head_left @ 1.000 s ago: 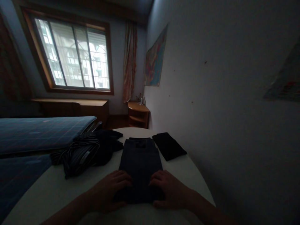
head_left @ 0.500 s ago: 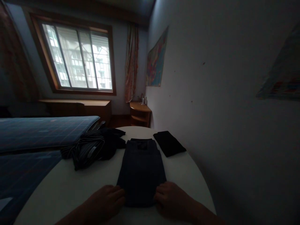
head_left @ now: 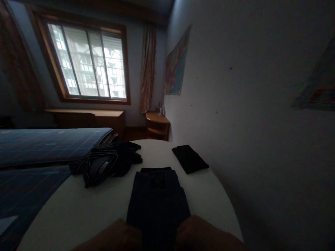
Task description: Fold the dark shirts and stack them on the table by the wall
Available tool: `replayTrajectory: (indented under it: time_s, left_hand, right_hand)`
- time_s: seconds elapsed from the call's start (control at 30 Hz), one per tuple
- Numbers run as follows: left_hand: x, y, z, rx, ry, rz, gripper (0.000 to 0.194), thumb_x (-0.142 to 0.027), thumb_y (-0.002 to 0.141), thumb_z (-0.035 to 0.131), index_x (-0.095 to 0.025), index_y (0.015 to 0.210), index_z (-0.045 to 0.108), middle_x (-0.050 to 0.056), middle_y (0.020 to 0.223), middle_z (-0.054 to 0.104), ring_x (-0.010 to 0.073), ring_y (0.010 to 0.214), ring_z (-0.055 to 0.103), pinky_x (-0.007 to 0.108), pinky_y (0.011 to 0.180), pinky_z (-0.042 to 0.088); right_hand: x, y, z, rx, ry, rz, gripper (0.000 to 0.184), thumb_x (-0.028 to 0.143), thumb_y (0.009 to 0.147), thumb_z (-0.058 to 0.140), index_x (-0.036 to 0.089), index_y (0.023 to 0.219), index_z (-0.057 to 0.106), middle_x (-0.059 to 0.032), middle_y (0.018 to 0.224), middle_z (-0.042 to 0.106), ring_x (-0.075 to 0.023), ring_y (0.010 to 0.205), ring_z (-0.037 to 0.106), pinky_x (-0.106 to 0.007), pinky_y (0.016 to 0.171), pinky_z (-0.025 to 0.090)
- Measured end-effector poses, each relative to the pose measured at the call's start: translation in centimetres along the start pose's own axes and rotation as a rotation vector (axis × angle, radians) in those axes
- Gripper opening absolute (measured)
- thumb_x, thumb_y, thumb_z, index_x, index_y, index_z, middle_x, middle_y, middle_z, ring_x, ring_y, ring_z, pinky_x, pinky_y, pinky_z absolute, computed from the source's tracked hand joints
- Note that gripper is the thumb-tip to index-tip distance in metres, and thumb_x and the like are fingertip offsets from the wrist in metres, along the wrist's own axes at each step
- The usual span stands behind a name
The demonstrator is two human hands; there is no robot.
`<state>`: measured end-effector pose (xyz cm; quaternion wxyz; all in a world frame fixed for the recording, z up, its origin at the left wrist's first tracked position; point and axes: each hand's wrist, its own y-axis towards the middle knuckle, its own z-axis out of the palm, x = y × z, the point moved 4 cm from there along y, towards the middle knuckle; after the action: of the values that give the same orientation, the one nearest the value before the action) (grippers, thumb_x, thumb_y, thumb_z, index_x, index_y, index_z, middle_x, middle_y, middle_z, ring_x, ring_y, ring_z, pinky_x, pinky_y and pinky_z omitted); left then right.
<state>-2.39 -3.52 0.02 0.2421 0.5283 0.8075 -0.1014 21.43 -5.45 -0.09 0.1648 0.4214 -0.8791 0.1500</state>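
A pair of folded dark blue trousers lies lengthwise on a round white table, its near end running out of the bottom of the view. My left hand grips the left near side of the cloth with its fingers curled in. On the opposite edge my right hand is closed on the fabric in the same way. Both hands are dim, and their fingertips are partly hidden. Farther back on the right rests a folded black cloth item, apart from the trousers.
Rumpled dark clothes, some striped, lie at the table's left back edge. Beyond them is a bed with a blue checked cover. A white wall runs along the right. A wooden corner shelf stands behind the table.
My hands went from spread fingers on the trousers to gripping their near sides. Over the last half second they have pulled the trousers toward me, away from the black item.
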Motion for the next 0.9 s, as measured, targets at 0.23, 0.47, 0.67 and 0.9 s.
replayTrajectory:
  time_s: [0.23, 0.47, 0.67, 0.9]
  left_hand:
    - [6.6, 3.4, -4.8, -0.244, 0.188, -0.363, 0.034, -0.025, 0.086, 0.056, -0.024, 0.12, 0.058, 0.008, 0.123, 0.064, 0.0257, 0.114, 0.059, 0.04, 0.098, 0.044]
    - [9.5, 4.6, -4.6, -0.193, 0.174, -0.493, 0.033, -0.032, 0.078, 0.063, -0.019, 0.109, 0.064, 0.007, 0.103, 0.069, 0.0258, 0.097, 0.062, 0.036, 0.085, 0.047]
    - [8.8, 4.8, -4.8, -0.159, 0.107, -0.508, 0.021, -0.025, 0.076, 0.059, -0.02, 0.096, 0.064, 0.006, 0.101, 0.067, 0.0226, 0.091, 0.063, 0.031, 0.078, 0.047]
    - [8.6, 4.8, -4.4, -0.133, -0.022, -0.613, 0.028, -0.025, 0.078, 0.059, -0.02, 0.106, 0.061, 0.005, 0.102, 0.07, 0.0222, 0.093, 0.066, 0.03, 0.077, 0.046]
  right_hand:
    - [-5.4, 2.9, -6.6, -0.379, -0.152, 0.441, 0.028, 0.027, 0.086, 0.06, 0.018, 0.112, 0.068, -0.0112, 0.11, 0.069, -0.0252, 0.104, 0.061, -0.036, 0.092, 0.044]
    - [-7.4, 4.3, -6.3, -0.3, -0.151, 0.528, 0.034, 0.04, 0.083, 0.067, 0.015, 0.107, 0.069, -0.0129, 0.107, 0.07, -0.0281, 0.104, 0.06, -0.037, 0.089, 0.044]
    - [-7.9, 4.1, -6.4, -0.266, -0.024, 0.551, 0.027, 0.038, 0.08, 0.069, 0.018, 0.098, 0.071, -0.009, 0.099, 0.072, -0.0221, 0.089, 0.065, -0.029, 0.074, 0.044]
    - [-8.0, 4.0, -5.9, -0.248, 0.086, 0.543, 0.027, 0.035, 0.082, 0.068, 0.019, 0.103, 0.071, -0.0078, 0.102, 0.073, -0.0214, 0.09, 0.067, -0.027, 0.073, 0.045]
